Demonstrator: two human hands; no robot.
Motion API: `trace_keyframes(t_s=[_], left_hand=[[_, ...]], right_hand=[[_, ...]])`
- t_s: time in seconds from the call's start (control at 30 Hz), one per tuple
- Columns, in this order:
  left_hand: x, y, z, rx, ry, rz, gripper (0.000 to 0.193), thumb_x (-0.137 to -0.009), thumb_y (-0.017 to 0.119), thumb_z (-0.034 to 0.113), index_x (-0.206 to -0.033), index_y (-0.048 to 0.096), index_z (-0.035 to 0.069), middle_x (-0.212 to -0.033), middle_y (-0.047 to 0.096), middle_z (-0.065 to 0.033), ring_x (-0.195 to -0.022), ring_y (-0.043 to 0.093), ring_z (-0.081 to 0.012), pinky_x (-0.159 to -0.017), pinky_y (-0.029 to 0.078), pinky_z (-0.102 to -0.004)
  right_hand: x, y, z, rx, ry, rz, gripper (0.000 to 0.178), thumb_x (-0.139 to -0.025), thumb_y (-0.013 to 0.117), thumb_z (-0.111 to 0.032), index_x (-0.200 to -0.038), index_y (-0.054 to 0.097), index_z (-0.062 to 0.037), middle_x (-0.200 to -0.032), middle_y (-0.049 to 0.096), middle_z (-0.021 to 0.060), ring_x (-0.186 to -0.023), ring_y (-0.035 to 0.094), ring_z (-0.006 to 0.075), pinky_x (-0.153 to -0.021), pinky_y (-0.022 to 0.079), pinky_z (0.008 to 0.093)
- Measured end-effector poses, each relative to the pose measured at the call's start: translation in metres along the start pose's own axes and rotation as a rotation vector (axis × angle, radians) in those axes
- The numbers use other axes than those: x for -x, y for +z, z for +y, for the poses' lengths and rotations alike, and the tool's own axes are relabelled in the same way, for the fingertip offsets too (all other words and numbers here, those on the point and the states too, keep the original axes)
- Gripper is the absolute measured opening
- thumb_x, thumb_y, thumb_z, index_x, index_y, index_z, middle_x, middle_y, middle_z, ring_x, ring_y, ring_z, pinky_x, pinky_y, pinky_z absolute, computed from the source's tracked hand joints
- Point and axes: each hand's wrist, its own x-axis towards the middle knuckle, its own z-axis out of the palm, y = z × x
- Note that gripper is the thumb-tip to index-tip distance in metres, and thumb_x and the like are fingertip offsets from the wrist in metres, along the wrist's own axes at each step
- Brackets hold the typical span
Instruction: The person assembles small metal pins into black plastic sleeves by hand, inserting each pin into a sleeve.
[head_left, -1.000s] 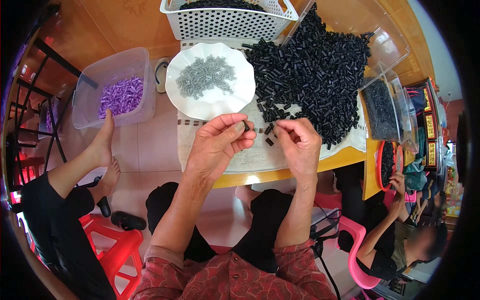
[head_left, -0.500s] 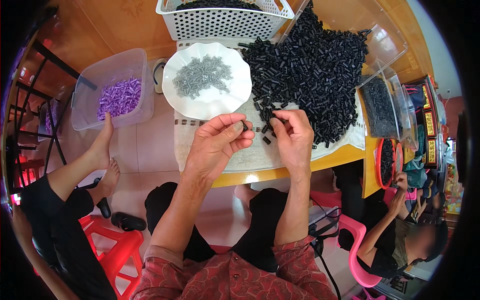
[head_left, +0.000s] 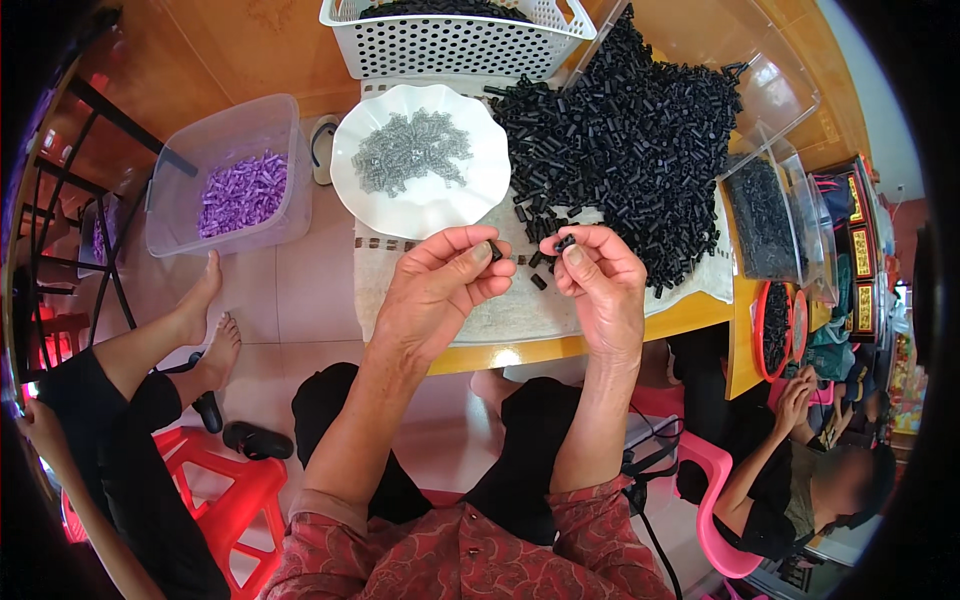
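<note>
My left hand [head_left: 445, 280] pinches a small black tubular piece [head_left: 493, 250] between thumb and fingertips. Between the thumb and forefinger of my right hand [head_left: 603, 285] sits another small black tubular piece [head_left: 564, 243]. Both hands are raised over the table's near side, a short gap apart. Just beyond the right one spreads a big heap of such black pieces [head_left: 630, 150], a few lying loose on the pale cloth [head_left: 420, 310]. A white scalloped plate [head_left: 350, 205] holds small clear pieces [head_left: 412, 152], beyond my left hand.
A white perforated basket [head_left: 450, 52] of black pieces stands at the back. Clear bins [head_left: 815, 220] and a red tray [head_left: 765, 365] sit right. Left are a clear tub [head_left: 165, 225] of purple pieces and a red stool [head_left: 235, 490]. People sit on both sides.
My right hand has drawn back from the heap's edge, lifting a black piece in its fingertips. My left hand keeps its grip, barely moved.
</note>
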Motion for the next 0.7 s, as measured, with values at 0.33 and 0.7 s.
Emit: trace_keyframes(t_s=[0.33, 0.7], left_hand=[[0.000, -0.002, 0.002, 0.009, 0.011, -0.006, 0.021, -0.096, 0.057, 0.003, -0.116, 0.061, -0.003, -0.103, 0.066, -0.0146, -0.089, 0.068, -0.0214, -0.081, 0.057, -0.0320], [0.000, -0.003, 0.002, -0.002, 0.026, -0.009, 0.022, -0.096, 0.057, 0.003, -0.116, 0.061, -0.004, -0.104, 0.066, -0.0146, -0.089, 0.068, -0.0219, -0.081, 0.057, -0.0322]], right_hand=[[-0.005, 0.004, 0.016, 0.936, -0.260, 0.318, 0.017, -0.081, 0.071, -0.003, -0.098, 0.070, -0.0045, -0.085, 0.062, 0.0046, -0.064, 0.058, 0.0111, -0.056, 0.046, 0.0260], [-0.021, 0.018, 0.027, 1.358, -0.525, 0.353, 0.018, -0.079, 0.076, -0.008, -0.097, 0.073, -0.0085, -0.082, 0.059, 0.0055, -0.058, 0.054, 0.0130, -0.053, 0.044, 0.0268]])
